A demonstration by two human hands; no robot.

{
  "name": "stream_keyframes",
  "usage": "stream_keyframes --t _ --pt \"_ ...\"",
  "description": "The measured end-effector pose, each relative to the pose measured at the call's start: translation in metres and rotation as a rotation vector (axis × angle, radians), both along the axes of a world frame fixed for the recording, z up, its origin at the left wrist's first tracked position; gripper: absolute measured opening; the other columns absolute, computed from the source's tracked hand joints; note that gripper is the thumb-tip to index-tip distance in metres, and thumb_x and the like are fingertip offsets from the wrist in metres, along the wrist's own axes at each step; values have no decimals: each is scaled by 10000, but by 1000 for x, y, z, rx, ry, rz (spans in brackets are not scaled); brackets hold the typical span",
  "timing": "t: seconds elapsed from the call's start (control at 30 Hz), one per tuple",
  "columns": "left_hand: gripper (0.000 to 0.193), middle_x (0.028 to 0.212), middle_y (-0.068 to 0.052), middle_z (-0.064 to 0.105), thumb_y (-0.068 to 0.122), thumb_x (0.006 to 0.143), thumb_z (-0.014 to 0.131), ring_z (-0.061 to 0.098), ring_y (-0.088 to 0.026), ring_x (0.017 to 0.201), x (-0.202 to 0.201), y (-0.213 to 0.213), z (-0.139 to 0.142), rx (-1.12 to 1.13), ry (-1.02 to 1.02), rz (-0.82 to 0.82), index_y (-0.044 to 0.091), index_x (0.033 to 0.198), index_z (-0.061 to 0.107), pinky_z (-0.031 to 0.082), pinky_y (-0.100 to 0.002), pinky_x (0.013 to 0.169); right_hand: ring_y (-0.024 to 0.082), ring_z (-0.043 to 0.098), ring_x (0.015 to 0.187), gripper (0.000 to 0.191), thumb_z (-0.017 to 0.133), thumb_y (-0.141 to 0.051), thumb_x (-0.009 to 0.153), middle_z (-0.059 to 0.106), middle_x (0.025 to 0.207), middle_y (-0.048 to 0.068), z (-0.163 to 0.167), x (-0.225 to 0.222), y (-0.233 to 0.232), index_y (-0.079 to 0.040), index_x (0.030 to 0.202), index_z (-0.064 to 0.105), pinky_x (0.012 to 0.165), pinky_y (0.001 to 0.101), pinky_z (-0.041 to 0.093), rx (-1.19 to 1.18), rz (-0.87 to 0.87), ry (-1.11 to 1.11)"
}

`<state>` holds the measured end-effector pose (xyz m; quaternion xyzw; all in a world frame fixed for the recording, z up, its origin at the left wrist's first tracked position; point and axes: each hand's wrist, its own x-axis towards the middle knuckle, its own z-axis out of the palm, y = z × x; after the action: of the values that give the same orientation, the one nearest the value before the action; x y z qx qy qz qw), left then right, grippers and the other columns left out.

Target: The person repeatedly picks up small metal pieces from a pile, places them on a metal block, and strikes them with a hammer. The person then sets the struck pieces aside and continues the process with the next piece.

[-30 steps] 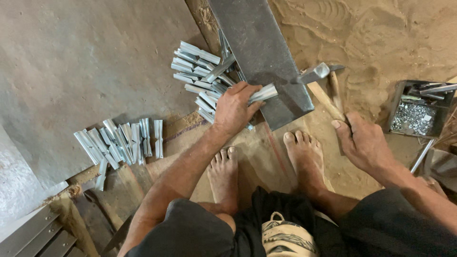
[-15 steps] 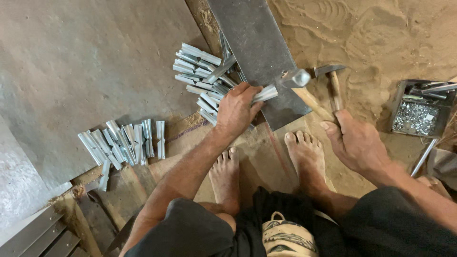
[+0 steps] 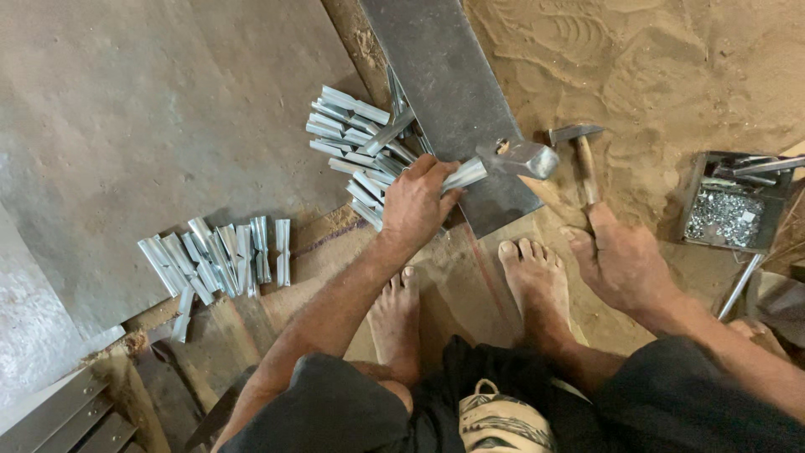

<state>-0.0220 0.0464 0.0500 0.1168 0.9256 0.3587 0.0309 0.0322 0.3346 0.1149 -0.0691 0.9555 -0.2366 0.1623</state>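
**Q:** Head view, looking down: what did each hand have hold of?

**A:** The left hand (image 3: 417,204) was closed round one end of a short folded metal strip (image 3: 466,174), pressing it flat on the dark steel plate (image 3: 444,75) that ran from the far edge towards the feet. The right hand (image 3: 622,262) was wrapped round the wooden handle of a hammer (image 3: 521,158), whose grey head was blurred and lay at the free end of the strip; whether it touched the strip cannot be told.

**Q:** Where did the other stock lie?

**A:** A loose pile of silvery strips (image 3: 356,138) lay just left of the plate, touching the left hand's far side. A second batch, a row of strips (image 3: 220,258), lay side by side well to the left, on the near edge of a large grey metal sheet (image 3: 126,126).

**Q:** Were any containers or further tools shown?

**A:** A rectangular dark metal tray (image 3: 728,205) sat on the sand at the right edge, holding small shiny fasteners and a few rods; no label could be made out on it. A second hammer (image 3: 581,155) lay on the sand just right of the plate, between plate and tray. Both bare feet (image 3: 537,277) rested on the ground near the plate's near end.
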Motion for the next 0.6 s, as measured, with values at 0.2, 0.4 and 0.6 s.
stream_keyframes --t 0.2,0.4,0.6 --pt "387 1031 -94 643 242 830 814 720 -286 862 -2 2 0 -47 -59 1 79 1165 710 602 -415 756 474 666 629 276 570 -319 1008 647 657 257 4 -9 -4 -49 1061 556 586 568 514 106 -5 -128" --pt "384 1015 -90 643 242 818 825 712 -295 880 1 2 1 -51 -19 11 90 1156 723 592 -425 748 477 661 614 305 516 -346 1020 642 657 254 8 -5 -5 -43 1055 530 573 566 518 90 15 -122" --pt "353 1023 -79 636 250 844 815 712 -285 885 1 3 -3 -67 -18 18 102 1150 719 594 -423 743 418 653 560 312 518 -359 980 629 633 231 -21 -6 15 -55 1043 547 532 536 495 -36 2 -242"
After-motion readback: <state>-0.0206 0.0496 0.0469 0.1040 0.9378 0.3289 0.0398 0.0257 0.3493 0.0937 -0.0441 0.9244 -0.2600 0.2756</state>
